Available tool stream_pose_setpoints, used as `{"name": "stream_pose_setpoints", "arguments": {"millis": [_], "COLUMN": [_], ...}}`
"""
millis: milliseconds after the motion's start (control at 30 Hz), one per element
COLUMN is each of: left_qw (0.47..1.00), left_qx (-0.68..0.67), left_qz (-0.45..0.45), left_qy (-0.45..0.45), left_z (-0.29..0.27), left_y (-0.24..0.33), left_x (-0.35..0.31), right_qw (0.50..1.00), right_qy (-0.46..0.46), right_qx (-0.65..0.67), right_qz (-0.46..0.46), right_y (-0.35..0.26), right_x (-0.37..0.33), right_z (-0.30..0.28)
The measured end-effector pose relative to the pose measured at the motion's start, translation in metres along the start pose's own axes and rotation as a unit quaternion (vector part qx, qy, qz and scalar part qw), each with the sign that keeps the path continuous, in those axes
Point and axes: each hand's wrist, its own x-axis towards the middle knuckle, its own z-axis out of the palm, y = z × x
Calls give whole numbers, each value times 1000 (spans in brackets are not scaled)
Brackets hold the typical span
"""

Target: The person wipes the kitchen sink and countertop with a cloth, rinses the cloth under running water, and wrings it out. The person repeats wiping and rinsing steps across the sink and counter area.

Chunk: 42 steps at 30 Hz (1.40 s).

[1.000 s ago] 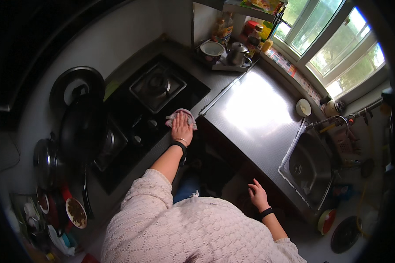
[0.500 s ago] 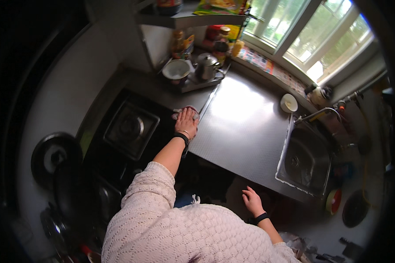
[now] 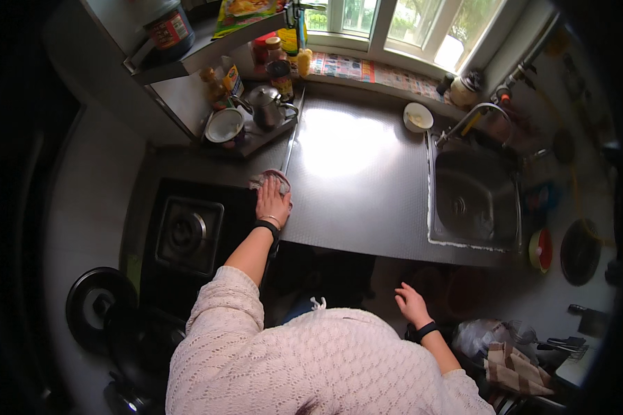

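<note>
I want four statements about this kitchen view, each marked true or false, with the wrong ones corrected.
1. The left hand lies on a cloth. True.
2. The right hand touches the cloth too. False: it is apart from it, with nothing visible in its grasp.
3. A metal teapot stands on the corner shelf. True.
4. The teapot is right of the sink in the picture. False: it is to the left.
</note>
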Motion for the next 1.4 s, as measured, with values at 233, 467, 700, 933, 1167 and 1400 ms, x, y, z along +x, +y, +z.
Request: {"name": "stream_pose_setpoints", "arguments": {"millis": [233, 467, 700, 933, 1167, 1400], "left_qw": [998, 998, 998, 997, 999, 1000], "left_qx": [-27, -31, -9, -12, -30, -13], "left_qz": [57, 45, 38, 55, 37, 15], "left_qy": [-6, -12, -53, -55, -26, -21], "left_z": [-2, 10, 2, 3, 16, 21], "left_y": [61, 102, 111, 116, 125, 139], "left_x": [-116, -77, 57, 186, 289, 339], "right_qw": [998, 989, 975, 959, 941, 941], "right_qy": [21, 23, 58, 62, 85, 75], "right_qx": [37, 36, 59, 75, 93, 86], "right_qz": [47, 138, 206, 266, 314, 318], "right_y": [34, 93, 87, 46, 0, -8], "right_x": [-29, -80, -81, -47, -20, -21], "right_z": [-14, -23, -23, -25, -37, -43]}}
